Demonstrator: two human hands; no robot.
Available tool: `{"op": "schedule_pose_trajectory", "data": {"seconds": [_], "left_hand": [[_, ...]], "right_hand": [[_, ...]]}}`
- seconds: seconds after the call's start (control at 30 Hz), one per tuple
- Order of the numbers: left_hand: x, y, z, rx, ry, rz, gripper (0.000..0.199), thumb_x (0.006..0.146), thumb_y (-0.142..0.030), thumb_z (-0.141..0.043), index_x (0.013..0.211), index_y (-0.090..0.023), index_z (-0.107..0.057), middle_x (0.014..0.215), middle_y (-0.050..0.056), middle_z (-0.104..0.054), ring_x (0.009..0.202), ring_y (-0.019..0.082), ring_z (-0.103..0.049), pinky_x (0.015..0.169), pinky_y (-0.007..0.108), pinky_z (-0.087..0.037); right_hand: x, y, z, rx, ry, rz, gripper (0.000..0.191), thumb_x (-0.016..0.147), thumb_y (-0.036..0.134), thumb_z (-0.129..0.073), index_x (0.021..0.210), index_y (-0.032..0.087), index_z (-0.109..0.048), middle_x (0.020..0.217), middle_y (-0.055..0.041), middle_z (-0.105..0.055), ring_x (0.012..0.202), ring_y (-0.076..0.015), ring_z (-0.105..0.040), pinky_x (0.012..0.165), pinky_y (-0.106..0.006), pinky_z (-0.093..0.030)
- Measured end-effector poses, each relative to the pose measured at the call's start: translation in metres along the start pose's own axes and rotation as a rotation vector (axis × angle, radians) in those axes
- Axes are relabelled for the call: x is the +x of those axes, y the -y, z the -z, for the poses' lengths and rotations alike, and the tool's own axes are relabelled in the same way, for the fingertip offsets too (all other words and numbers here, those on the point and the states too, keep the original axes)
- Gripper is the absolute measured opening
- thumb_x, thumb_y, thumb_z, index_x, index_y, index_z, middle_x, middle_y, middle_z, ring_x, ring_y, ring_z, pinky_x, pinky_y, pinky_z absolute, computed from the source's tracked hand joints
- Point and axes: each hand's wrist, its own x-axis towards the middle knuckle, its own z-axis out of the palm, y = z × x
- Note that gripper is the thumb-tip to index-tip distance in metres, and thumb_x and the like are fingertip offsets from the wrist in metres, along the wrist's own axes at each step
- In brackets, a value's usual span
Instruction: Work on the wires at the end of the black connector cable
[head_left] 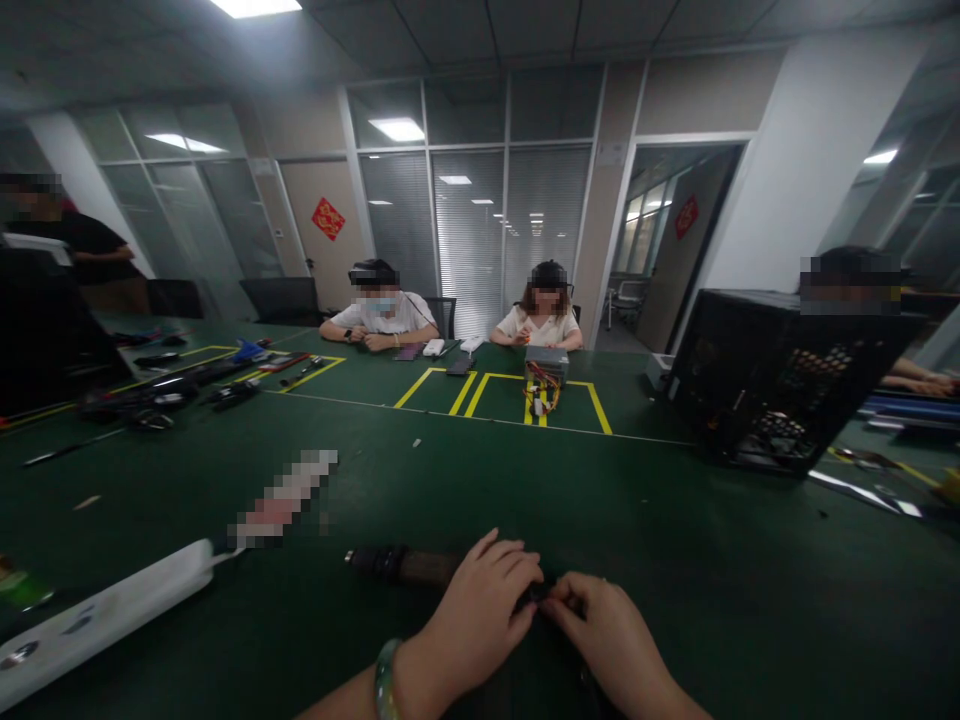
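Note:
A dark, rod-shaped tool with a black collar and a small metal tip lies on the green table, its tip to the left. My left hand is closed over its right end, palm down, and hides that end. Close beside it, my right hand pinches a small dark piece between thumb and fingers. This piece sits between both hands; whether it belongs to the tool is not clear. The fingertips of the two hands nearly meet there.
To the left lie a white power strip and a blurred-out strip. A black computer case stands at the right. Across the table, two seated people are near a power supply with coloured cables. Tools and cables lie far left.

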Motion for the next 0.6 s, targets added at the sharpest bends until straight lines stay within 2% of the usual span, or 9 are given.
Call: {"op": "schedule_pose_trajectory", "data": {"seconds": [0.17,0.43,0.6], "left_hand": [[0.0009,0.0021,-0.0035,-0.020,0.025,-0.035,0.014,0.088,-0.018,-0.058,0.100,-0.025,-0.059,0.122,-0.002,-0.062,0.118,0.016,-0.053,0.113,0.041,-0.028],[0.0046,0.0071,-0.0033,-0.044,0.023,-0.003,0.003,0.087,-0.018,-0.060,0.088,-0.021,-0.060,0.118,0.001,-0.064,0.112,0.019,-0.056,0.101,0.040,-0.040],[0.0050,0.0090,-0.0040,-0.074,0.000,0.011,0.003,0.088,-0.018,-0.059,0.087,-0.021,-0.061,0.117,0.001,-0.065,0.112,0.019,-0.056,0.099,0.039,-0.041]], "right_hand": [[0.0000,0.0012,0.0002,0.003,-0.002,0.018,0.014,0.084,0.029,-0.060,0.074,0.024,-0.070,0.074,0.0032,-0.069,0.068,-0.0147,-0.061,0.061,-0.022,-0.035],[-0.0009,-0.0013,-0.0011,0.087,0.004,0.020,0.012,0.083,0.031,-0.063,0.076,0.024,-0.069,0.072,0.0039,-0.068,0.066,-0.0140,-0.061,0.059,-0.021,-0.036],[-0.0041,0.0051,0.0029,0.104,0.023,0.044,0.012,0.084,0.029,-0.060,0.082,0.023,-0.069,0.075,0.0019,-0.070,0.068,-0.0148,-0.062,0.060,-0.022,-0.038]]}}
